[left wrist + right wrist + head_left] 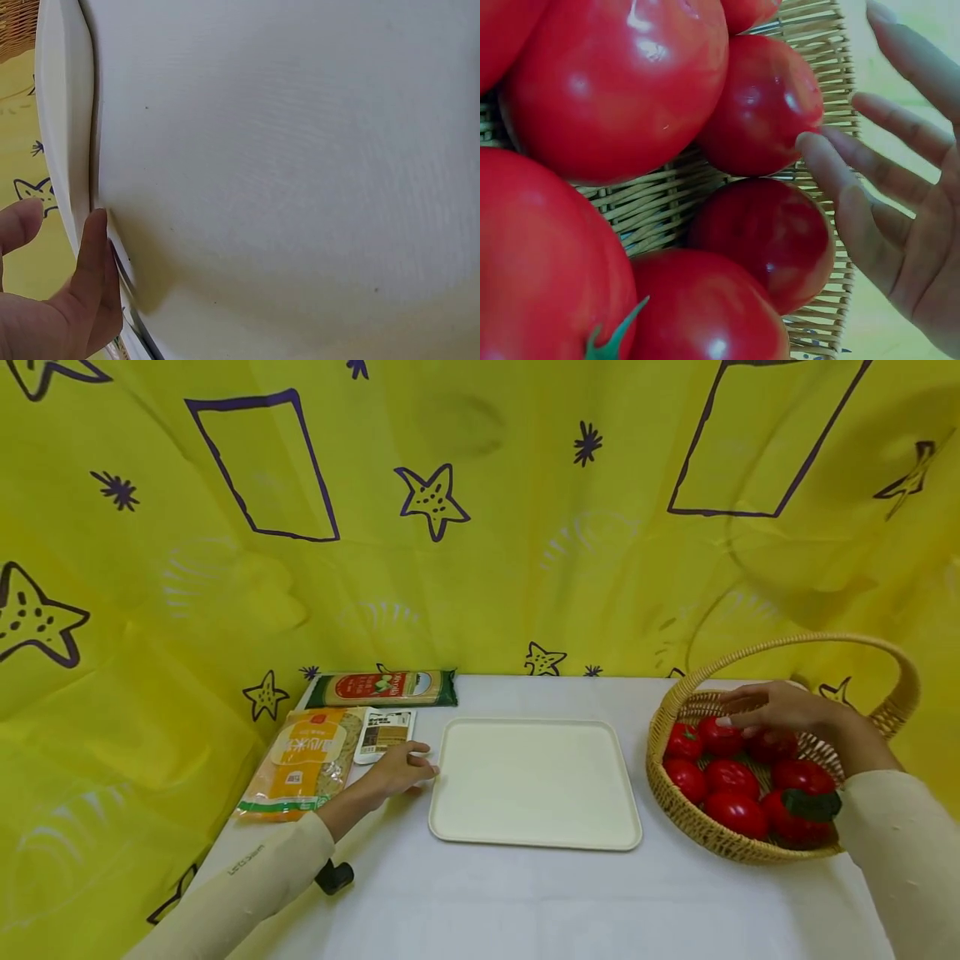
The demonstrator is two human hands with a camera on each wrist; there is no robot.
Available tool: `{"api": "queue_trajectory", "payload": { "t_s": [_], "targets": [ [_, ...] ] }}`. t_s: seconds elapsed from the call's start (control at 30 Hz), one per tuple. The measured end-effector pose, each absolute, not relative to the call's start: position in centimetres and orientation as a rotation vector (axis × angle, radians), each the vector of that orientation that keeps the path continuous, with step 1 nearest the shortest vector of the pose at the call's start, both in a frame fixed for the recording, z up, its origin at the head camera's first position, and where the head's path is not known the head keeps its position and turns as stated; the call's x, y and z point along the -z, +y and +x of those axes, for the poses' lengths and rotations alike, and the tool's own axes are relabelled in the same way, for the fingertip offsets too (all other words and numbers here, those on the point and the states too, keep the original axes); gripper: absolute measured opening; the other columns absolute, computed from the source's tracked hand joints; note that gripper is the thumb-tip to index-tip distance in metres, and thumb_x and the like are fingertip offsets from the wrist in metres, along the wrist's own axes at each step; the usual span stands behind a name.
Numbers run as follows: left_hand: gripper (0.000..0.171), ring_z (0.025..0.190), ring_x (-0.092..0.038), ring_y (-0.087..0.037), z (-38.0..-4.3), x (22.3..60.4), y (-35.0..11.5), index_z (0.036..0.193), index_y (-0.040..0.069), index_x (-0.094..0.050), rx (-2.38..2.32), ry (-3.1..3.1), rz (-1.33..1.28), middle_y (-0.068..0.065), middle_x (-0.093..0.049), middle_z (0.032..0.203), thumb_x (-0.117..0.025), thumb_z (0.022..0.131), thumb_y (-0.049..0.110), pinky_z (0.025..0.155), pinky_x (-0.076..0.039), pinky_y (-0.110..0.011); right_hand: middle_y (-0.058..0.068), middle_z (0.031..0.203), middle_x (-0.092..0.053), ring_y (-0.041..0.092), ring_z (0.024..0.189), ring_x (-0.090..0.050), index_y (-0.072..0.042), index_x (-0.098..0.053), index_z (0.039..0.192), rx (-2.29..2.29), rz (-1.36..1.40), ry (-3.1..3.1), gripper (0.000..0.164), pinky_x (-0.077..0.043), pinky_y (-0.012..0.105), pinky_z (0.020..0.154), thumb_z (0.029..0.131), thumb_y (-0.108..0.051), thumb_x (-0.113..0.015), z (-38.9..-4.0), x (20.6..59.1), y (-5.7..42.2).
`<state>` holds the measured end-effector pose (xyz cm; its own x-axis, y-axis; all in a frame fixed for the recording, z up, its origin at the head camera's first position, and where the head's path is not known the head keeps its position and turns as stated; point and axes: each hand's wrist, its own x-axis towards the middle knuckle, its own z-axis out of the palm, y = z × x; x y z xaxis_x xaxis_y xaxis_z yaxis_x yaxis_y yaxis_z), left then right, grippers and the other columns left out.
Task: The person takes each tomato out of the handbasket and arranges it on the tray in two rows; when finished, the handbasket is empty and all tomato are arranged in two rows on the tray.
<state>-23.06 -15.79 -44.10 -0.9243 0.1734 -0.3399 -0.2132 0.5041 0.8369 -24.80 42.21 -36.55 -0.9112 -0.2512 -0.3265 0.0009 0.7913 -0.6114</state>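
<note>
A white rectangular tray (534, 785) lies on the table in the head view. My left hand (397, 770) is at the tray's left edge, thumb and fingers apart. In the left wrist view a fingertip of that hand (64, 300) is right at the tray's rim. On the right stands a wicker basket (693, 827) holding several red tomatoes (735, 814). Above its far side my right hand (783, 708) hangs with spread fingers and nothing in its grasp. The right wrist view shows the thumb tip beside a small tomato (761, 105) near the basket's wall.
Left of the tray lie an orange and clear food bag (307, 760), a small white packet (385, 733) and a long green and yellow packet (382, 688). The basket's tall handle (810, 640) arches over the right arm. A yellow patterned curtain (495, 585) hangs behind the table.
</note>
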Motion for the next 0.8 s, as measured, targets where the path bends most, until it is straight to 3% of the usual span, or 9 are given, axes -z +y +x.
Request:
{"api": "queue_trajectory", "payload": {
  "t_s": [0.2,0.47,0.8],
  "targets": [
    [0.054,0.094,-0.066,-0.022,-23.3,44.3,-15.6,0.141,-0.007,-0.047,-1.420,2.333,-0.037,-0.021,-0.062,0.117,-0.068,0.094,0.009,0.076,-0.063,-0.034,0.038,0.143,-0.045,0.023,0.087,-0.071,0.012,-0.033,0.148,0.907,-0.144,2.490,0.076,-0.062,0.035,0.068,0.097,-0.034,-0.065,-24.9,37.0,42.3],
    [0.054,0.087,-0.064,-0.019,-23.4,44.3,-15.4,0.142,-0.006,-0.046,-1.461,2.294,-0.064,-0.019,-0.061,0.114,-0.067,0.094,0.007,0.071,-0.063,-0.030,0.027,0.125,-0.062,0.025,0.091,-0.071,0.011,-0.029,0.150,0.905,-0.107,2.384,0.080,-0.062,0.037,0.070,0.096,-0.034,-0.067,-25.4,37.4,42.3],
    [0.051,0.084,-0.064,-0.018,-23.4,44.7,-15.0,0.139,-0.007,-0.048,-1.462,2.305,-0.061,-0.017,-0.062,0.108,-0.068,0.093,0.004,0.070,-0.063,-0.030,0.039,0.135,-0.047,0.025,0.091,-0.071,0.010,-0.028,0.150,0.881,-0.117,2.371,0.079,-0.062,0.037,0.071,0.097,-0.034,-0.066,-25.7,38.2,41.9]
  ]
}}
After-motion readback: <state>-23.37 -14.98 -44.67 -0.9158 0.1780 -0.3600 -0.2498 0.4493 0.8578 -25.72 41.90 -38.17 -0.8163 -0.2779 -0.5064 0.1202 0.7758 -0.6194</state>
